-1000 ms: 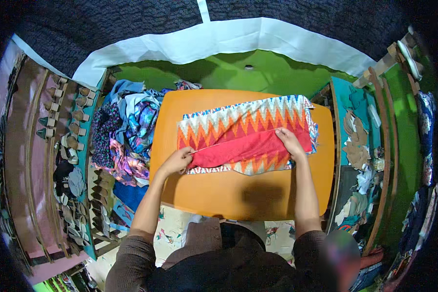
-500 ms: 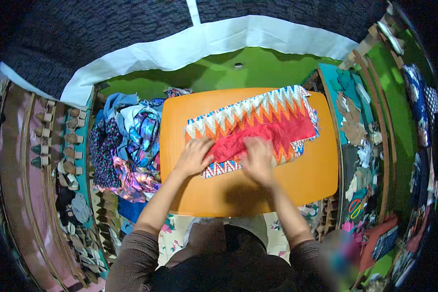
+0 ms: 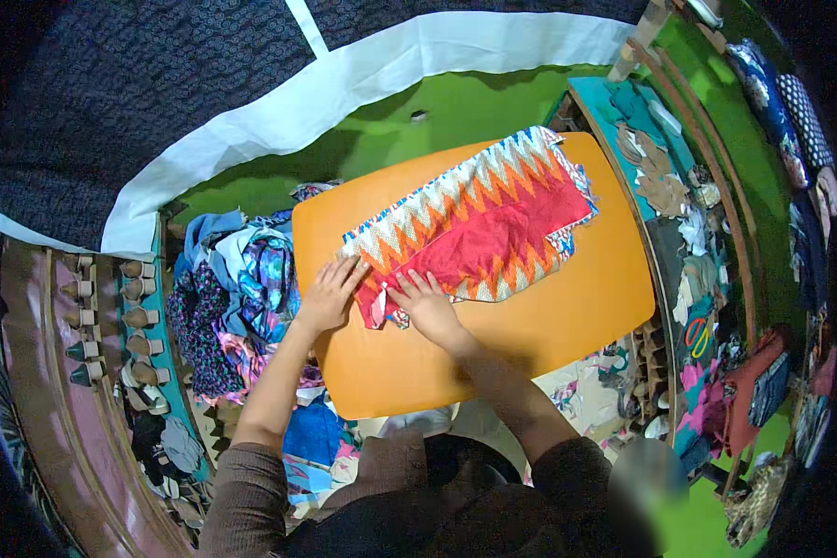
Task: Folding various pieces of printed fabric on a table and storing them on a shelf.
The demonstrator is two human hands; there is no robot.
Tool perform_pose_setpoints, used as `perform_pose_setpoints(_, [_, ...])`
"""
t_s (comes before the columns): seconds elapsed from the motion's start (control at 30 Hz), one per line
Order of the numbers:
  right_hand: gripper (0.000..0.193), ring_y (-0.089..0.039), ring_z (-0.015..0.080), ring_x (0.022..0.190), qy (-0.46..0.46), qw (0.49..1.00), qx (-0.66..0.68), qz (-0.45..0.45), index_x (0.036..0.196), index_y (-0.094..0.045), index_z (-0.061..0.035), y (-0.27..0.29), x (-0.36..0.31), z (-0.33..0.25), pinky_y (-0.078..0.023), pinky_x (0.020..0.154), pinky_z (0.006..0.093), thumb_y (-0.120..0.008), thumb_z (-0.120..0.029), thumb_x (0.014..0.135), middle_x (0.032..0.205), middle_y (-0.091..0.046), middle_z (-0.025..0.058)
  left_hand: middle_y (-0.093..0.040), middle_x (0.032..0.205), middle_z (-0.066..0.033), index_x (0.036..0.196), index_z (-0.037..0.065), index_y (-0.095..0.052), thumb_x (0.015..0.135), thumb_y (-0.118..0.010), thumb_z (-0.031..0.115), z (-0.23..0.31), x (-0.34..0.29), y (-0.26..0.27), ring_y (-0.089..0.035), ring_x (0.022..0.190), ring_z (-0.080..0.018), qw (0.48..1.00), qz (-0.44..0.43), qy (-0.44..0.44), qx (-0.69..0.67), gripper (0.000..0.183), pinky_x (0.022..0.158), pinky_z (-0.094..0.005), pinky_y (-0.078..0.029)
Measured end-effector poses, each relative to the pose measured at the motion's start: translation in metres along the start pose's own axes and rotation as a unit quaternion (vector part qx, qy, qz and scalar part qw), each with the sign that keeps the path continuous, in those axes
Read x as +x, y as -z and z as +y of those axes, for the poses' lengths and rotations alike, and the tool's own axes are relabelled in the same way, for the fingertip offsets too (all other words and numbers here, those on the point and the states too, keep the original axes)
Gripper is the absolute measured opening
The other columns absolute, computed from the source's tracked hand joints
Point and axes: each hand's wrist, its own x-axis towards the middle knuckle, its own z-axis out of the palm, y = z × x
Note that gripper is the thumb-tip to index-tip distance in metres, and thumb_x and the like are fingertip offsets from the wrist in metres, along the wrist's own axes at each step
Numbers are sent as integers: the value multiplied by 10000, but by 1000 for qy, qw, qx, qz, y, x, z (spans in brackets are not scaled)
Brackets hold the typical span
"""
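A folded piece of zigzag-patterned cloth (image 3: 493, 214) in red, orange and white lies slantwise on the orange table (image 3: 530, 330). Blue and white edging shows along its far side and right end. My left hand (image 3: 329, 296) rests at its left end, fingers stretched out over the fabric's edge. Flat on the near left part of the cloth is my right hand (image 3: 425, 309), fingers spread. Between the two hands, a red corner of the cloth hangs in a small fold and a bit of white underside shows.
A heap of mixed clothes (image 3: 242, 288) adjoins the table's left side. Shelves at the left hold several heeled shoes (image 3: 84, 318). To the right, a teal shelf (image 3: 595, 98) carries cut scraps (image 3: 656, 167) and coloured scissors (image 3: 697, 337). Scraps litter the floor.
The view has turned, so the table and cloth now slant up to the right. My right hand has moved left along the cloth, closer to my left hand at the left end.
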Motion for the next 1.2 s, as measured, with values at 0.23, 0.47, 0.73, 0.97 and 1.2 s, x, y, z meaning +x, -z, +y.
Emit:
perform_pose_setpoints(0.23, [433,-428,309,1169,-27,935,355,13,1146,-515,-27,34,-73,17,-287,1010,425,-425,40,728,1211,-493,173,-351,1346,-82,1309,153,-352,622,-622,101,38,13,8,-318,1242,-272,996,-42,-73,-42,741,1027,-449,-252])
perform_pose_setpoints(0.47, [309,-492,104,998,-234,728,637,-101,1150,-515,-8,81,-144,11,-370,890,244,-379,-33,874,1078,-576,45,-565,1114,-162,1066,44,-578,709,-618,89,56,3,9,-526,1046,-303,913,-228,-48,-334,362,882,-369,-410])
perform_pose_setpoints(0.73, [354,-521,170,1039,-315,459,830,31,1251,-422,-35,86,-174,21,-429,875,313,-361,-23,902,1142,-543,88,-641,956,-117,1122,49,-544,799,-601,163,79,51,49,-592,837,-169,892,-282,-21,-354,347,767,-319,-451])
perform_pose_setpoints(0.97, [340,-504,248,1068,-287,503,799,165,1208,-430,-17,117,-112,127,-390,938,377,-447,-78,874,1180,-504,140,-601,911,-198,1053,33,-526,789,-569,278,112,164,30,-568,857,-366,943,41,100,-315,364,736,-424,-440])
perform_pose_setpoints(1.2, [553,-230,406,1254,-399,891,102,190,1320,-282,-27,78,-110,128,-195,994,549,-465,-238,843,1346,-253,265,-328,1341,-159,1300,100,-358,830,-496,376,203,126,-50,-295,1249,-328,987,67,112,-91,563,998,-541,-218])
